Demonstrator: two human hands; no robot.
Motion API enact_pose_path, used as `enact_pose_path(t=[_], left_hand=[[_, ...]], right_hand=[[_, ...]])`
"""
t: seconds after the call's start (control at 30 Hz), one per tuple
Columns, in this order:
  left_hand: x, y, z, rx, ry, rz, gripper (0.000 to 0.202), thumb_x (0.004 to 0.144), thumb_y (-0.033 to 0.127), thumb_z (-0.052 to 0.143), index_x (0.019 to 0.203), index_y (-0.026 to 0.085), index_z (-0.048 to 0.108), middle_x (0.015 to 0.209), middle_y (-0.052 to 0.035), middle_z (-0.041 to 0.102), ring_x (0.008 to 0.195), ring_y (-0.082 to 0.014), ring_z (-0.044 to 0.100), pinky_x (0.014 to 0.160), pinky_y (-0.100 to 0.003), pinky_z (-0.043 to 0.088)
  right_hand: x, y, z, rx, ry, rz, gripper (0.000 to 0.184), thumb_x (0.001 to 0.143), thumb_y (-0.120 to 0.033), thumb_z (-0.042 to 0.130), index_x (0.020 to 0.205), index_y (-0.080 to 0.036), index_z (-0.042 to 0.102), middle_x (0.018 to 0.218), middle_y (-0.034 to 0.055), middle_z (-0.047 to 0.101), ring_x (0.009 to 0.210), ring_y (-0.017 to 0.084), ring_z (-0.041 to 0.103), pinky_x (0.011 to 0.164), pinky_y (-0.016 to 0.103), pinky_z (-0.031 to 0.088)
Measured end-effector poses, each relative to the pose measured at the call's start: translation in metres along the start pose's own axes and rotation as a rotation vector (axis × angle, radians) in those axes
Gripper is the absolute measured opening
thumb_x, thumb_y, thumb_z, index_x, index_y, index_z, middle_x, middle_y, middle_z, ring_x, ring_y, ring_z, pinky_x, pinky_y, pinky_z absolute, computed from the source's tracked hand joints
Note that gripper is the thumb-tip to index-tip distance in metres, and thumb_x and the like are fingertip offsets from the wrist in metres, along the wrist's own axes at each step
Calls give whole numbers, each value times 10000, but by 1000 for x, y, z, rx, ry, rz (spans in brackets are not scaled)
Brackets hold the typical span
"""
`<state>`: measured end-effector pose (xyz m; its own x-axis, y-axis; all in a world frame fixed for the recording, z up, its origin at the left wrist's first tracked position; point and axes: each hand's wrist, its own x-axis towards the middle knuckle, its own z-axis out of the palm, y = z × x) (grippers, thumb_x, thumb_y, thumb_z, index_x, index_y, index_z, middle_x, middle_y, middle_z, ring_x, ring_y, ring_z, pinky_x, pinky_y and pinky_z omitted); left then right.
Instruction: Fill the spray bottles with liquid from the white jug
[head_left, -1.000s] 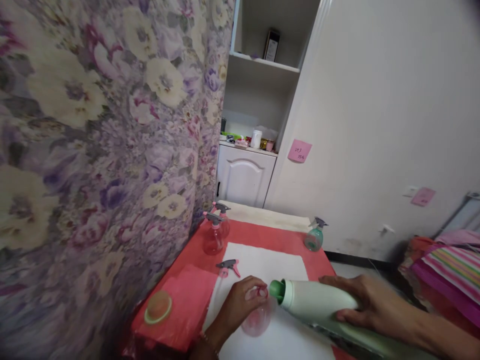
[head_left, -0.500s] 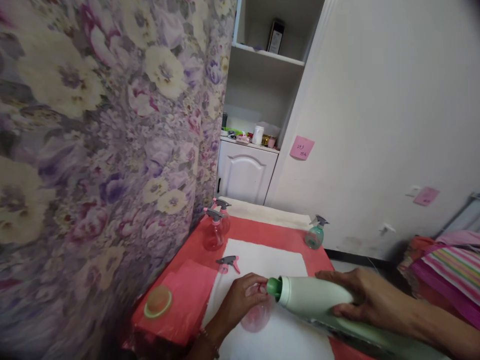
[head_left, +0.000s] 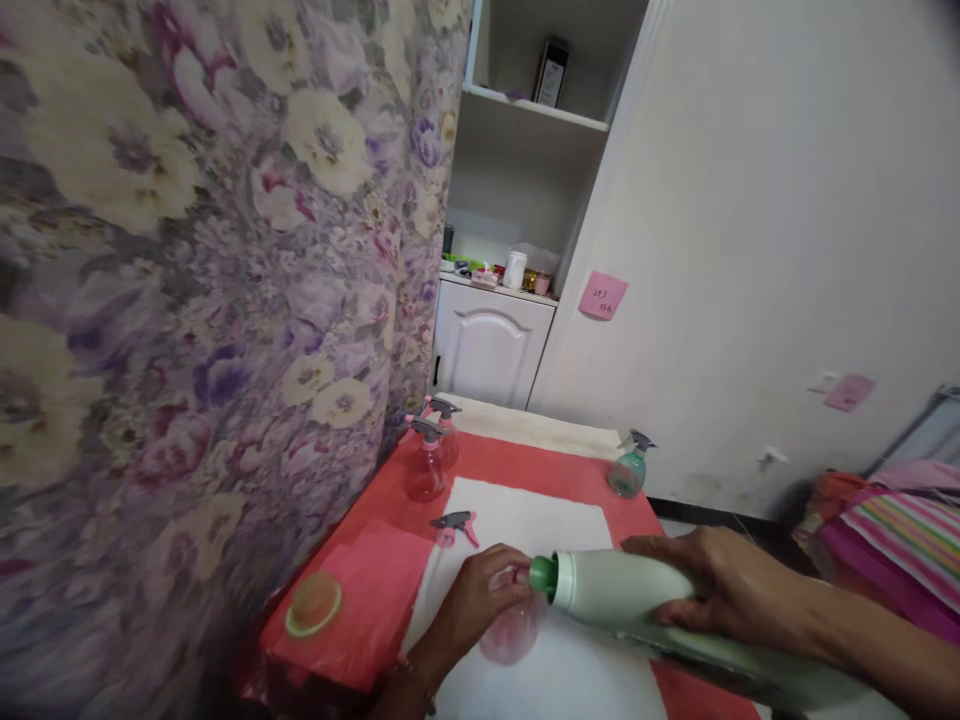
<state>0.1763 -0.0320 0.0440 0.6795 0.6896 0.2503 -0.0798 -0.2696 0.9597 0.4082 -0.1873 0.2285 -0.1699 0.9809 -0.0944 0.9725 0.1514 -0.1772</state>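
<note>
My left hand (head_left: 484, 592) is closed around the neck of a clear pink spray bottle (head_left: 510, 635), which stands on white paper without its trigger top. In my right hand (head_left: 720, 585) is a large pale green bottle (head_left: 626, 592), tilted nearly level. Its green spout (head_left: 543, 575) meets the mouth of the pink bottle, where my fingers partly hide the contact. Whether liquid flows cannot be made out. A grey and pink spray trigger (head_left: 456, 525) lies on the paper beyond my left hand.
Pink spray bottles (head_left: 426, 475) stand at the table's far left, a green spray bottle (head_left: 627, 472) at its far right. A round cap (head_left: 315, 603) lies on the red tablecloth (head_left: 367, 570). A floral curtain (head_left: 225, 300) borders the left side; a white wall (head_left: 750, 250) rises at right.
The view has shifted very slightly. Both hands keep their hold, and the green bottle stays tilted at the pink bottle's mouth.
</note>
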Motion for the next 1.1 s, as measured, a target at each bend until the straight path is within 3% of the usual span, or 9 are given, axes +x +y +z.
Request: enact_pose_path(t=[0.63,1.1], left_hand=[[1,-3,0,-17,-6,32,173,744,206,714,913,185,743,936,-57,687,926,-207,636,831,-276,468],[1,-4,-1,-25,-23,21,168,752,221,709,912,183,743,942,-63,683,922,-209,635,822,-278,472]], right_hand=[[3,7,2,-35,-34,-16,519,809,-444,660,1294,-277,575,875,62,761,697,206,691,595,269,452],[1,7,3,-51,-12,-49,494,819,-432,650,1278,-261,583,801,44,753,628,188,682,541,255,410]])
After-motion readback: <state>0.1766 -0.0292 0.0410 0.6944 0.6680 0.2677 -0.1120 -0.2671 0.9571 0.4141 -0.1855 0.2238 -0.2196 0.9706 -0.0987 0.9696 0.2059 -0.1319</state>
